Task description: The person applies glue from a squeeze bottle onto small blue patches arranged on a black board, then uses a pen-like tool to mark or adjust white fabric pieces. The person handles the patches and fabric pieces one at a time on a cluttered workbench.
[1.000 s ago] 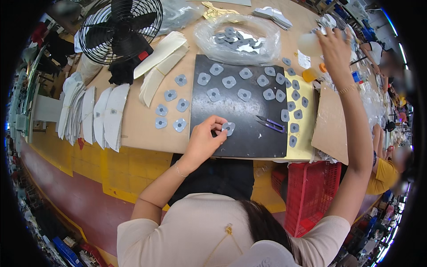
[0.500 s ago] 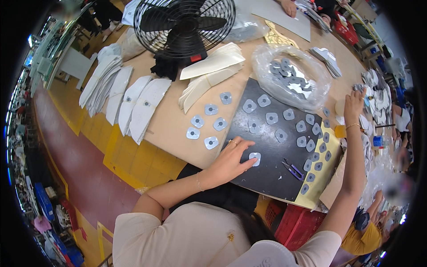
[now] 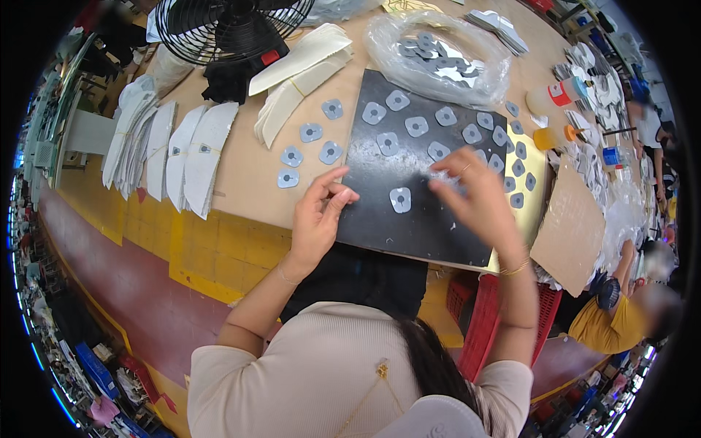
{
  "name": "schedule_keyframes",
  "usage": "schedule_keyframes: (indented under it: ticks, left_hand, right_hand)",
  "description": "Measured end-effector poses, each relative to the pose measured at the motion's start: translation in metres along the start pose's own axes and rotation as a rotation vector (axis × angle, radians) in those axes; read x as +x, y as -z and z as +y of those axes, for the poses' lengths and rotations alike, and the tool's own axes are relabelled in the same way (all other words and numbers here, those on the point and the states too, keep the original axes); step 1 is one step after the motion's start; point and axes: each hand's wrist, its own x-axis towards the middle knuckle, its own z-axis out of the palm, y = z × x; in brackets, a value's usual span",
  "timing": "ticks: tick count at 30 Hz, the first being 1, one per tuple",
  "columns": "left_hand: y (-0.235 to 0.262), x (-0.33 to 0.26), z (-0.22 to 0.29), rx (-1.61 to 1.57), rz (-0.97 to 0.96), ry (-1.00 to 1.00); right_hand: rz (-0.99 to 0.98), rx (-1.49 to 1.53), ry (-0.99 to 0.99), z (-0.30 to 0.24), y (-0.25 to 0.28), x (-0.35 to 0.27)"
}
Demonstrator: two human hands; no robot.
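Note:
Just left of the black mat point(image 3: 365, 219), my left hand point(image 3: 315, 223) hovers with index finger and thumb apart and the other fingers curled; I see nothing in it. Over the mat's right part, my right hand point(image 3: 478, 197) is smeared by motion, its fingers closed on a crumpled whitish wad point(image 3: 447, 180) that may be cloth. Between the hands lies one light grey rounded-square patch point(image 3: 400, 199) with a dark centre. More such patches point(image 3: 416, 126) are spread over the mat's far part. Several paler patches point(image 3: 310, 132) lie on the brown board to its left.
Behind the mat sits a clear plastic bag point(image 3: 380, 44) of grey and white pieces. Stacks of cream panels point(image 3: 296, 87) and white panels point(image 3: 193, 157) lie at left, near a black fan point(image 3: 226, 29). A red-labelled bottle point(image 3: 558, 95) and an orange-capped jar point(image 3: 553, 137) stand right.
My right hand has come from the far right, by the bottles, to above the mat with the whitish wad. My left hand has drawn back from the single patch. The view has shifted.

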Motion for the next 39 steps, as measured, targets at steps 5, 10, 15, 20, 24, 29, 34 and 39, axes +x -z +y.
schedule_keyframes:
  ticks: [5, 10, 15, 20, 24, 29, 34, 39]
  left_hand:
    - [-0.003, -0.021, -0.023, 0.255, -0.148, -0.084]
    - [-0.001, -0.018, -0.032, 0.259, -0.104, -0.167]
    - [0.006, -0.016, -0.034, 0.349, -0.233, -0.452]
    - [0.002, -0.017, -0.035, 0.332, -0.155, -0.465]
    - [0.002, -0.017, -0.036, 0.371, -0.181, -0.467]
    - [-0.002, -0.016, -0.039, 0.399, -0.131, -0.533]
    - [-0.004, -0.016, -0.04, 0.402, -0.117, -0.54]
    - [-0.005, -0.015, -0.04, 0.427, -0.115, -0.553]
  right_hand:
    - [0.03, 0.03, -0.127, 0.0, -0.055, -0.039]
    - [-0.015, 0.032, -0.105, 0.005, -0.059, -0.041]
    - [-0.049, 0.026, -0.102, 0.006, -0.058, -0.032]
    - [-0.054, -0.078, 0.009, 0.009, -0.058, -0.025]
    - [-0.057, -0.17, 0.159, 0.017, -0.056, -0.021]
    - [-0.09, -0.119, 0.19, 0.02, -0.051, -0.017]
    - [-0.166, -0.038, 0.191, 0.024, -0.044, -0.008]
    - [-0.291, -0.12, 0.244, 0.018, -0.034, 0.008]
